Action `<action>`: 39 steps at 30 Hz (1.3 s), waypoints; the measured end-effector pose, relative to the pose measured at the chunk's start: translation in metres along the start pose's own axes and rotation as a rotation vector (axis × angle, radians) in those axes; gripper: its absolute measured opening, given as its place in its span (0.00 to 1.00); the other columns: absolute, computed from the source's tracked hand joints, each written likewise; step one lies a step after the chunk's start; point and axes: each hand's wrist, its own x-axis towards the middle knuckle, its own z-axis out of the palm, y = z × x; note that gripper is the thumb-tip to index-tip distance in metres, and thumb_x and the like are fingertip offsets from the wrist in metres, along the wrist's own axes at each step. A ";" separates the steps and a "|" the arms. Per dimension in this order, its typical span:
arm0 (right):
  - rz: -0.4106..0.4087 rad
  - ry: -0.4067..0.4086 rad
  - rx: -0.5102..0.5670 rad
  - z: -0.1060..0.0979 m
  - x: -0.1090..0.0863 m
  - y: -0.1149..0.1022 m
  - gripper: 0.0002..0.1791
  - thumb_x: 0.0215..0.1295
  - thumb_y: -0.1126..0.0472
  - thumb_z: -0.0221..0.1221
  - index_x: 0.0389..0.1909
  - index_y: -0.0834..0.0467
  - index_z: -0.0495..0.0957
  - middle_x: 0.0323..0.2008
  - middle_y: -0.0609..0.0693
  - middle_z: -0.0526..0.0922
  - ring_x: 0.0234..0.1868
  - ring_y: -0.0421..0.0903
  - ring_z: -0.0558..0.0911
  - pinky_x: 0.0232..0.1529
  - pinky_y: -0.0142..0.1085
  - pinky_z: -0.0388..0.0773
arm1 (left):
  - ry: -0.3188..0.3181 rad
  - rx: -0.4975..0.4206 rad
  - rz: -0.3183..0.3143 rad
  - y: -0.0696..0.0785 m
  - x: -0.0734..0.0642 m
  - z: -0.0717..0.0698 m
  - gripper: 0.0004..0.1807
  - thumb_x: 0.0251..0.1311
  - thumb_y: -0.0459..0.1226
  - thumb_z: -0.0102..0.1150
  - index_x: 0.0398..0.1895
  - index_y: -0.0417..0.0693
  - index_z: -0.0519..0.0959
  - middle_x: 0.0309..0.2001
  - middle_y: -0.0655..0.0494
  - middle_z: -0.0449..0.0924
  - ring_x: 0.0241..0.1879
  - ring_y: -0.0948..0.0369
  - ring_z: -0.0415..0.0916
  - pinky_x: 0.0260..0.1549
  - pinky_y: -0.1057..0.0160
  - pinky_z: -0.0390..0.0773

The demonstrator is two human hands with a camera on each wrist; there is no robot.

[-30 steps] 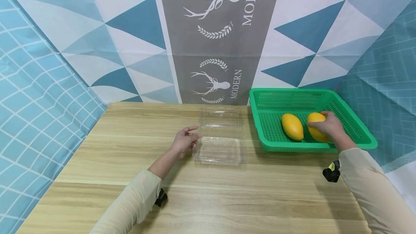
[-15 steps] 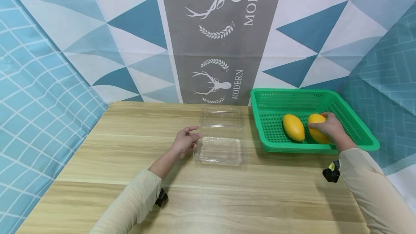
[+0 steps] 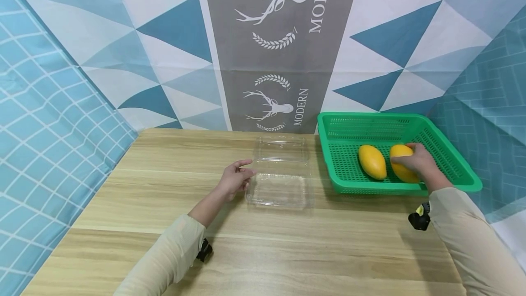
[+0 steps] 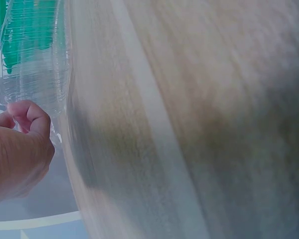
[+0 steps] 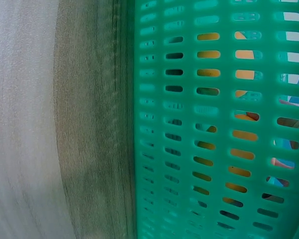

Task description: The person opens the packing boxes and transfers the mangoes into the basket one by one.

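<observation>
An open, clear plastic clamshell container (image 3: pixel 280 191) lies on the table with its lid folded back toward the wall. My left hand (image 3: pixel 235 179) pinches its left edge between thumb and fingers; the left wrist view shows the curled fingers (image 4: pixel 32 117) at the container's rim. Inside the green basket (image 3: pixel 334 182), my right hand (image 3: pixel 420 161) grips a yellow mango (image 3: pixel 402 168), thumb on one side and fingers over the far side. A second mango (image 3: pixel 372 162) lies just left of it. From the right wrist, the basket's slotted wall (image 5: pixel 222 117) hides most of that hand.
The wooden table (image 3: pixel 263 250) reaches back to a patterned wall cloth (image 3: pixel 271 58). Blue tile-pattern cloth (image 3: pixel 45 118) hangs at the left side, with more at the right behind the basket.
The view has shifted very slightly, so everything sits a little further right in it. Both hands keep their places on the container and the mango.
</observation>
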 end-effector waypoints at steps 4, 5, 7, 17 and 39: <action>0.003 -0.005 -0.002 0.000 0.002 0.001 0.53 0.61 0.44 0.55 0.69 0.72 0.36 0.61 0.78 0.50 0.51 0.68 0.66 0.36 0.45 0.76 | 0.000 0.005 -0.002 0.000 0.000 0.000 0.27 0.62 0.30 0.53 0.66 0.46 0.62 0.39 0.55 0.68 0.25 0.67 0.66 0.20 0.75 0.70; 0.005 -0.005 -0.005 0.000 0.002 0.001 0.53 0.61 0.44 0.55 0.69 0.72 0.36 0.61 0.78 0.50 0.50 0.68 0.66 0.36 0.45 0.76 | 0.000 0.008 -0.003 0.000 0.000 0.000 0.27 0.62 0.30 0.54 0.66 0.46 0.62 0.39 0.55 0.68 0.25 0.67 0.66 0.20 0.75 0.70; 0.008 -0.008 -0.007 0.000 0.003 0.002 0.52 0.62 0.44 0.54 0.69 0.72 0.36 0.61 0.78 0.51 0.51 0.68 0.66 0.36 0.45 0.76 | 0.002 0.009 -0.005 0.000 0.000 -0.001 0.28 0.62 0.31 0.54 0.65 0.46 0.62 0.39 0.55 0.68 0.25 0.67 0.66 0.20 0.75 0.70; 0.019 -0.005 0.010 0.000 0.007 0.003 0.52 0.61 0.46 0.55 0.69 0.73 0.36 0.60 0.78 0.51 0.50 0.68 0.66 0.36 0.45 0.76 | 0.002 0.006 -0.001 0.001 0.000 0.000 0.27 0.62 0.31 0.54 0.65 0.47 0.63 0.39 0.55 0.67 0.25 0.67 0.65 0.20 0.75 0.70; -0.012 -0.059 -0.083 -0.001 0.014 0.005 0.52 0.60 0.47 0.56 0.69 0.74 0.37 0.59 0.78 0.52 0.48 0.67 0.67 0.34 0.43 0.76 | 0.001 -0.001 -0.020 -0.001 0.004 -0.002 0.28 0.61 0.31 0.56 0.66 0.47 0.63 0.38 0.56 0.69 0.27 0.65 0.66 0.23 0.73 0.70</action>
